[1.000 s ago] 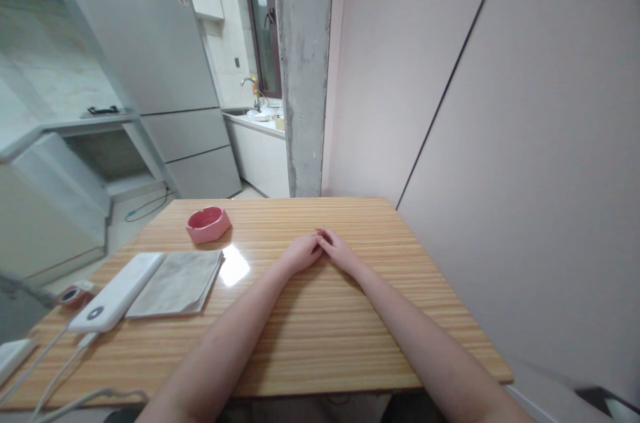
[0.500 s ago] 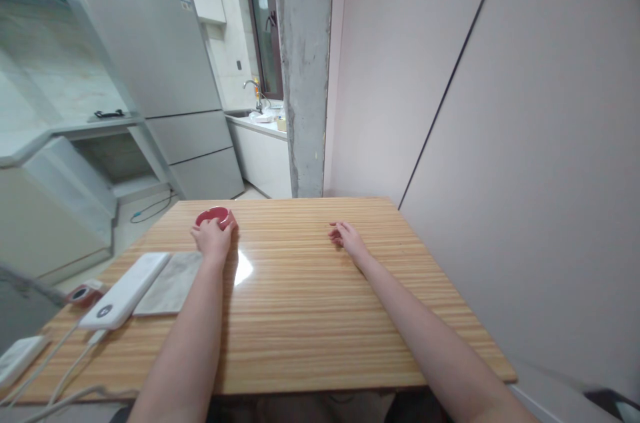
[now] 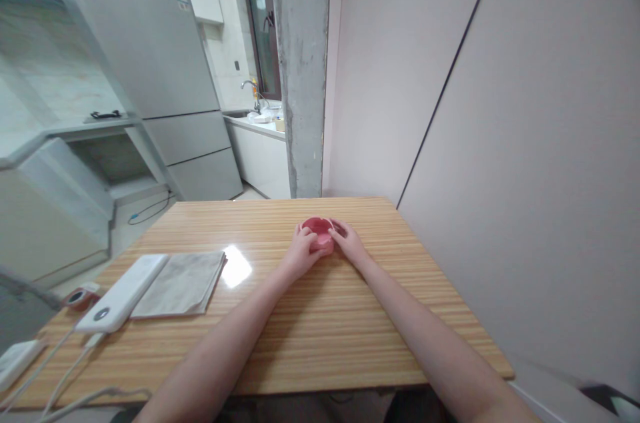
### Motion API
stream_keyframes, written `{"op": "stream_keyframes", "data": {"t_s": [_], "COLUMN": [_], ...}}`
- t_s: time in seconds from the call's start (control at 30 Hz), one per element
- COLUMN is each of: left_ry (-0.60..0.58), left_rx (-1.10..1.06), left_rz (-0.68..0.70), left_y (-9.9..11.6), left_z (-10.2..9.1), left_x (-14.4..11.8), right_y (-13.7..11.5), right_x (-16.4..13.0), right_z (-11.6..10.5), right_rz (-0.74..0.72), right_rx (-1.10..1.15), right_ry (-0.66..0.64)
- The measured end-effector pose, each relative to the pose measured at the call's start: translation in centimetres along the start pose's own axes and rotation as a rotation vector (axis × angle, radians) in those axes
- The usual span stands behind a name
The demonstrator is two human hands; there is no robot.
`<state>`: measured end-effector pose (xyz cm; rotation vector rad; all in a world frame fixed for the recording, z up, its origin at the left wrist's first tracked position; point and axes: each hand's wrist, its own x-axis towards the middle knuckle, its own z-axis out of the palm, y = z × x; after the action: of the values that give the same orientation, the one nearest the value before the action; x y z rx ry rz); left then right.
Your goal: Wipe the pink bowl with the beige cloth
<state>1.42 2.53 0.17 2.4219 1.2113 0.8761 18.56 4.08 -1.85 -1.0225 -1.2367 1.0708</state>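
Observation:
A small pinkish-red ashtray [image 3: 324, 241], round with what looks like a notched rim, is toward the far middle of the wooden table [image 3: 320, 329]. My left hand [image 3: 301, 249] grips its left and near side, fingers hooked over the rim. On the other side, my right hand [image 3: 349, 243] has its thumb and fingers closed around the right edge. Part of the ashtray's wall is hidden behind my fingers. Whether its base touches the tabletop I cannot tell.
Left of my forearm lies a folded grey cloth [image 3: 177, 286] beside a white power bank [image 3: 123, 296] with cables. A red-and-white object [image 3: 80, 297] and a white power strip [image 3: 19, 363] sit near the left edge. A pale wall [image 3: 525, 176] runs along the right.
My left hand has carried the ashtray from the far left of the table rightward to the middle. My right hand, empty before, now holds its right side. The cloth is fully uncovered.

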Motion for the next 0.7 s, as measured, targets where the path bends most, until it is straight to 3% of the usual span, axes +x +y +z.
{"op": "stream_keyframes", "data": {"t_s": [0.13,0.2,0.27,0.37,0.43,0.5,0.53,0.6,0.7], "left_ry": [-0.033,-0.06,-0.034,0.048,0.072,0.053,0.018,-0.031,-0.036], "left_rx": [0.004,-0.008,-0.01,0.095,0.338,0.621,0.693,0.781,0.745], "left_rz": [-0.017,-0.029,-0.13,-0.498,-0.786,-0.984,-1.08,-1.122,-1.04], "left_y": [0.7,0.8,0.2,-2.6,-5.4,-7.9,-9.0,-10.5,-11.3], "left_z": [-0.4,-1.9,-4.6,-10.6,-14.6,-17.6,-18.5,-19.2,-18.8], "left_x": [-0.2,-0.4,-1.5,-5.2,-8.8,-12.3,-13.8,-15.6,-16.1], "right_y": [0.0,0.1,0.2,0.3,0.3,0.2,0.2,0.1,0.0], "right_x": [-0.3,-0.3,-0.3,-0.3,-0.3,-0.2,-0.2,-0.2,-0.3], "right_z": [0.2,0.2,0.1,0.1,0.2,0.2,0.2,0.3,0.3], "right_rz": [-0.026,-0.028,-0.036,-0.053,-0.058,-0.06,-0.059,-0.056,-0.054], "right_rx": [0.006,0.016,0.018,0.002,-0.021,-0.046,-0.057,-0.071,-0.1], "right_ry": [-0.024,-0.013,-0.014,-0.007,0.006,0.015,0.015,0.013,0.004]}}
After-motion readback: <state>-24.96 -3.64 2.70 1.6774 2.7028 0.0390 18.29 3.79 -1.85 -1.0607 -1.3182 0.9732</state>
